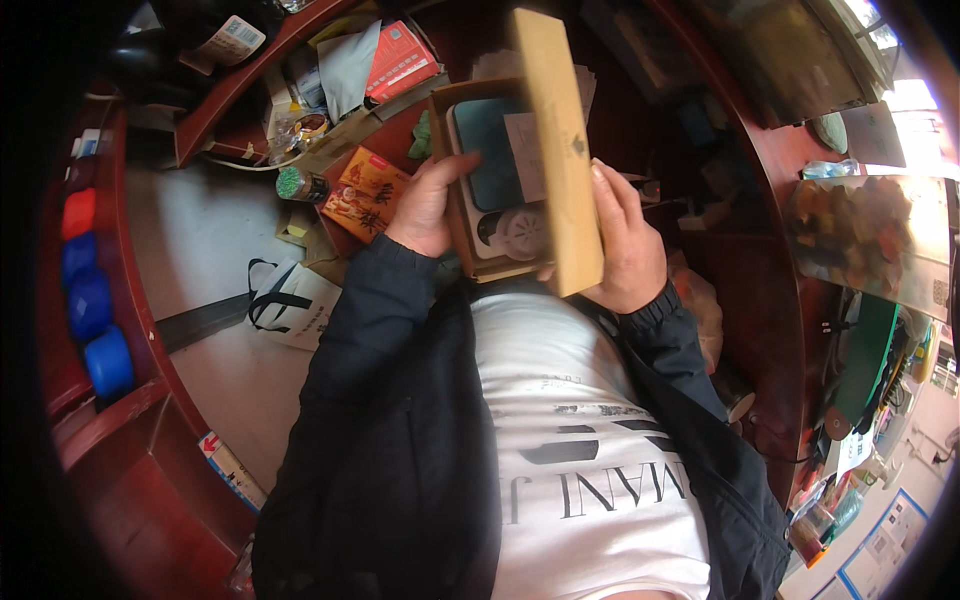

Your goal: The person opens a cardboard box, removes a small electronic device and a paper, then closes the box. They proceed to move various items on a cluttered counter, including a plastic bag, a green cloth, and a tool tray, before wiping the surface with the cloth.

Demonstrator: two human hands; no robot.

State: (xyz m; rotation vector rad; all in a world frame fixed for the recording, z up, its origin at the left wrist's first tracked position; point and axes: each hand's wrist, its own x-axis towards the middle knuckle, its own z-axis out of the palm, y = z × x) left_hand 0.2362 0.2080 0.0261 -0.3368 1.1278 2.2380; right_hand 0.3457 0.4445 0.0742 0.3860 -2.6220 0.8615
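My left hand (pixel 426 210) grips the near left side of an open cardboard box (pixel 461 247), its thumb over the rim. Inside the box lie a dark teal rounded case (pixel 487 150) and, below it, a pale round ribbed piece (pixel 524 231) in a light tray. A paper slip (pixel 523 150) rests partly on the teal case. My right hand (pixel 628 240) holds the yellow-brown cardboard lid (pixel 559 150), which stands tilted on edge over the right part of the box and hides that part of its contents.
Left of the box are an orange printed carton (pixel 365 193) and a jar with a green speckled top (pixel 292 184). A red and white box (pixel 403 61) lies in an open carton beyond. A white tote bag (pixel 296 304) is lower left. Blue rolls (pixel 109 361) stand on the left shelf.
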